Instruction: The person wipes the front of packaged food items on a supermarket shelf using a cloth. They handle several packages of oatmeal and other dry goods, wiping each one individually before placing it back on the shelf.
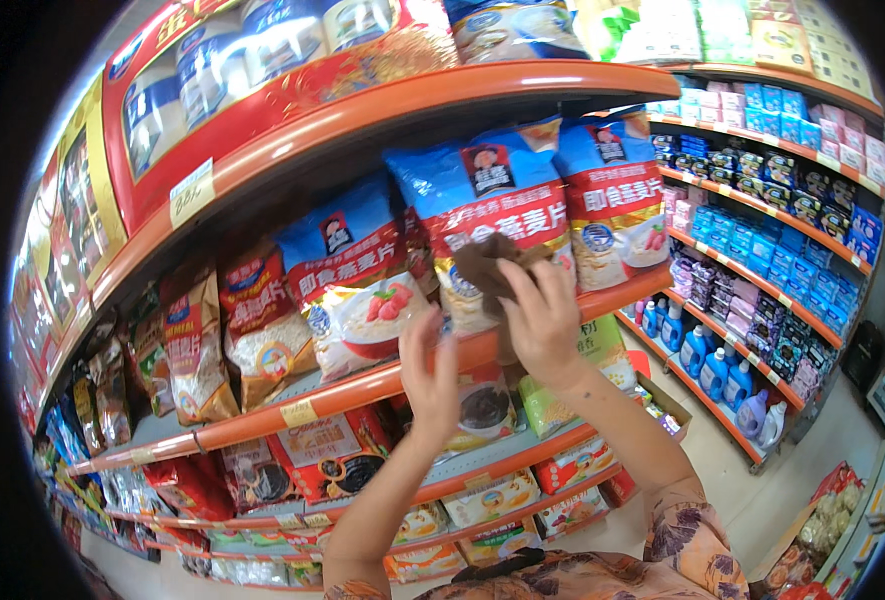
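My right hand point(546, 322) grips a crumpled brown cloth point(487, 266) and holds it against the front of a blue, red and white oatmeal bag point(480, 180). The cloth and fingers hide part of that bag's lower half. Blurred, with fingers apart and nothing seen in it, my left hand point(429, 375) is raised before the orange shelf edge point(360, 394). Just left of it stands a similar oatmeal bag point(360, 292) with a bowl and berries printed on it. Another matching bag point(615, 202) stands at the shelf's right end.
Red and gold boxes point(285, 97) fill the shelf above, behind a curved orange edge point(382, 97). Lower shelves hold red food bags point(330, 457) and packets. At right, another shelving unit carries blue bottles point(712, 375); an open carton point(671, 416) sits near the shelf end.
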Tool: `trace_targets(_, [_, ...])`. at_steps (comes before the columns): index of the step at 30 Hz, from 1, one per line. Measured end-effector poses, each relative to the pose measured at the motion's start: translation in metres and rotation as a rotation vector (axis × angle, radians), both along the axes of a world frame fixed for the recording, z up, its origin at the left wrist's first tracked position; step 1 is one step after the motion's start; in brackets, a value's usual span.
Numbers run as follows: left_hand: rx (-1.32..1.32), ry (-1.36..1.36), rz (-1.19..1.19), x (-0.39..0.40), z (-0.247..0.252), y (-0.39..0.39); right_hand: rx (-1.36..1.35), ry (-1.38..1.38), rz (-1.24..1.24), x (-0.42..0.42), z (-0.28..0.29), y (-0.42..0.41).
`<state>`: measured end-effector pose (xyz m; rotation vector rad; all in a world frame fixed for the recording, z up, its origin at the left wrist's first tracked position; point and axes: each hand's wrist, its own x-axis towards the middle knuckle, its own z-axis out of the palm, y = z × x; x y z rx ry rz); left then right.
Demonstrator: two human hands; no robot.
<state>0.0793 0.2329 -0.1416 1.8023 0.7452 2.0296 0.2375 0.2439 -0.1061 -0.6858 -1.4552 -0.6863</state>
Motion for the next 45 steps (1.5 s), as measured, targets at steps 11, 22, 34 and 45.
trace_targets(11, [-0.383,1.053,-0.594,-0.054,-0.187,-0.103,-0.013,-0.569,0.128,-0.076,-0.052,-0.006])
trace_targets(22, [-1.099,0.995,-0.427,-0.147,-0.297,-0.134,-0.311,-0.078,-0.172,0.089,-0.090,0.003])
trace_targets(34, [-0.848,0.259,-0.563,-0.103,-0.203,-0.129,-0.581,0.030,0.222,-0.010,-0.116,-0.043])
trace_targets(45, [-0.742,-0.665,-0.340,-0.107,-0.127,-0.129,-0.963,-0.249,1.058,-0.123,-0.111,-0.088])
